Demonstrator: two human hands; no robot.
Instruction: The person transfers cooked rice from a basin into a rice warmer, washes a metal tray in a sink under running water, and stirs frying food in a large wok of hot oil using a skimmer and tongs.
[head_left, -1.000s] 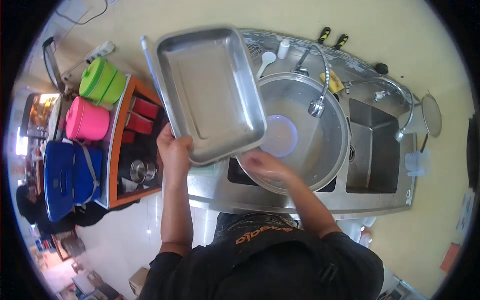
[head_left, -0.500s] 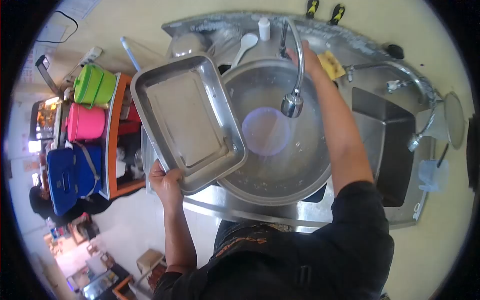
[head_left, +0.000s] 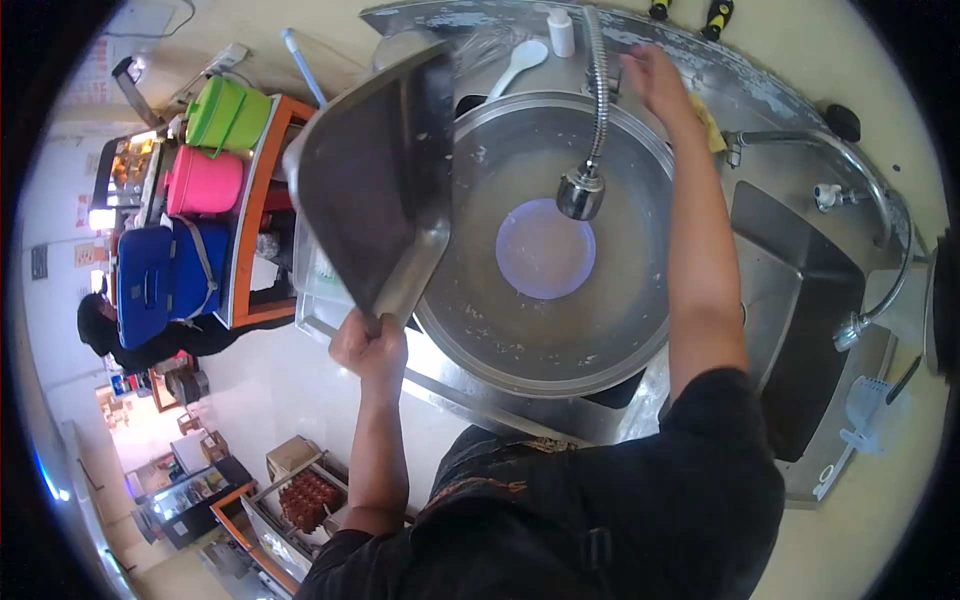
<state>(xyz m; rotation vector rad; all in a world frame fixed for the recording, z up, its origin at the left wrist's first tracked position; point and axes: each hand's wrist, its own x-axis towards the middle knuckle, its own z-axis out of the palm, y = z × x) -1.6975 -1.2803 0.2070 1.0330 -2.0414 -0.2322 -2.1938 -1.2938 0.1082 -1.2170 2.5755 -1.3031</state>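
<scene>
My left hand (head_left: 368,345) is closed on the near corner of a deep rectangular metal tray (head_left: 370,180), which is tipped up on its side left of the basin. Beneath the flexible tap (head_left: 582,190) stands a large round metal basin (head_left: 490,350) holding cloudy water with pale bits. A round lavender-rimmed shape (head_left: 545,250), perhaps a bowl or plate, lies in the water. My right hand (head_left: 660,88) is raised just right of the tap's base, its fingers loosely apart and nothing visible in them.
A white spoon (head_left: 520,68) and white bottle (head_left: 561,33) stand behind the basin. At right are a yellow sponge (head_left: 710,125), a second tap (head_left: 850,160) and a sink (head_left: 800,310). Green (head_left: 228,115) and pink (head_left: 205,180) containers sit on the left shelf, near another person (head_left: 100,320).
The tray has swung from nearly flat to steeply tilted. My right hand has drawn back from the tap's base, and the spray under the tap no longer shows.
</scene>
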